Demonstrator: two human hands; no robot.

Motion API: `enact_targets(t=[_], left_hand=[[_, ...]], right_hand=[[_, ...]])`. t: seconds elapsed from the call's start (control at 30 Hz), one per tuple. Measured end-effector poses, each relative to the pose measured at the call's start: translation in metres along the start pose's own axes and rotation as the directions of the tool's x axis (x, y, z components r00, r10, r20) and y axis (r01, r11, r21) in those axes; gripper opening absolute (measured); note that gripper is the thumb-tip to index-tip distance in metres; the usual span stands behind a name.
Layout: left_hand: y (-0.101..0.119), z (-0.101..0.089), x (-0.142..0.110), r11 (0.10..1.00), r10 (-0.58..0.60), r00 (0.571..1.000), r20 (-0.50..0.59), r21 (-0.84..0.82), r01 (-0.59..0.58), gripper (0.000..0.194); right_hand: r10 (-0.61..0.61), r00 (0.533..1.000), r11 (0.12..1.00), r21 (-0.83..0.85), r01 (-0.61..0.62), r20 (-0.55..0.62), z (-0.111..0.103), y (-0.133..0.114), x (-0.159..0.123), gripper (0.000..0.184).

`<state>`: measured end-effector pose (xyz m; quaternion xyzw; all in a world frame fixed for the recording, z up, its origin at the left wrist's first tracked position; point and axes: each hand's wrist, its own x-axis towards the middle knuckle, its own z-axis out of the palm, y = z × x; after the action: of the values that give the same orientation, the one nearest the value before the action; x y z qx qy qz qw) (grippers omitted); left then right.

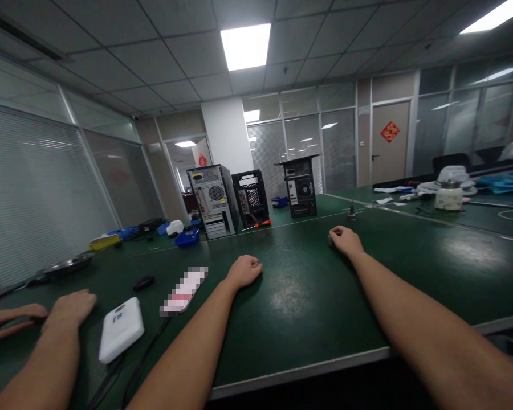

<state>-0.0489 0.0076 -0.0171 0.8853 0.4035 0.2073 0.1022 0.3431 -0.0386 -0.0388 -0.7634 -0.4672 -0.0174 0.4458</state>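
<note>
My right hand (346,241) reaches out over the green table (301,336), its fingers closed on a small grey metal piece (330,240) at the tabletop. Most of that piece is hidden behind the fingers. Just beyond this hand stands a short upright stack of small metal parts (351,212), apart from it. My left hand (244,272) rests on the table in a loose fist, and nothing shows in it. To its left lies a flat phone-like object (184,291), blurred out by pixels, with a cable at its near end.
Three open computer cases (216,199) stand at the back, near a red screwdriver (263,223) and a blue tray (187,238). A white device (122,330) and a black mouse-like object (143,283) lie left. Another person's hands (70,310) rest far left. A jar (448,196) stands right.
</note>
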Motion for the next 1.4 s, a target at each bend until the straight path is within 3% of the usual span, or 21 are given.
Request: enact_targets(t=[0.37, 0.57, 0.67, 0.8, 0.9, 0.97, 1.2, 1.4], left_hand=[[-0.003, 0.002, 0.001, 1.0, -0.005, 1.0, -0.009, 0.005, 0.005, 0.039], [-0.001, 0.001, 0.0, 1.0, -0.003, 1.0, -0.009, 0.011, 0.003, 0.038], [0.002, -0.001, -0.001, 1.0, 0.01, 1.0, -0.021, 0.0, -0.01, 0.042], [0.01, -0.005, -0.002, 0.998, 0.048, 0.998, -0.035, -0.026, -0.049, 0.05], [0.018, -0.006, -0.004, 0.995, 0.084, 0.996, -0.035, -0.046, -0.086, 0.048], [0.023, -0.008, -0.006, 0.992, 0.107, 0.994, -0.028, -0.059, -0.109, 0.044], [0.032, -0.008, -0.009, 0.991, 0.122, 0.992, 0.011, -0.062, -0.121, 0.032], [0.03, -0.005, -0.005, 0.995, 0.092, 0.996, 0.0, -0.037, -0.092, 0.027]], right_hand=[[-0.14, 0.979, 0.981, -0.116, 0.157, 0.147, 0.006, -0.01, -0.007, 0.041], [-0.303, 0.931, 0.936, -0.118, 0.331, 0.203, 0.004, -0.033, -0.017, 0.044], [-0.459, 0.854, 0.87, -0.071, 0.488, 0.246, 0.006, -0.064, -0.03, 0.049], [-0.673, 0.667, 0.713, 0.041, 0.7, 0.319, 0.016, -0.116, -0.061, 0.045], [-0.765, 0.543, 0.606, 0.101, 0.789, 0.346, 0.028, -0.146, -0.088, 0.044], [-0.789, 0.503, 0.569, 0.109, 0.815, 0.353, 0.036, -0.157, -0.101, 0.045], [-0.791, 0.45, 0.526, 0.084, 0.846, 0.415, 0.043, -0.151, -0.107, 0.059], [-0.771, 0.495, 0.557, 0.047, 0.829, 0.401, 0.046, -0.151, -0.107, 0.058]])
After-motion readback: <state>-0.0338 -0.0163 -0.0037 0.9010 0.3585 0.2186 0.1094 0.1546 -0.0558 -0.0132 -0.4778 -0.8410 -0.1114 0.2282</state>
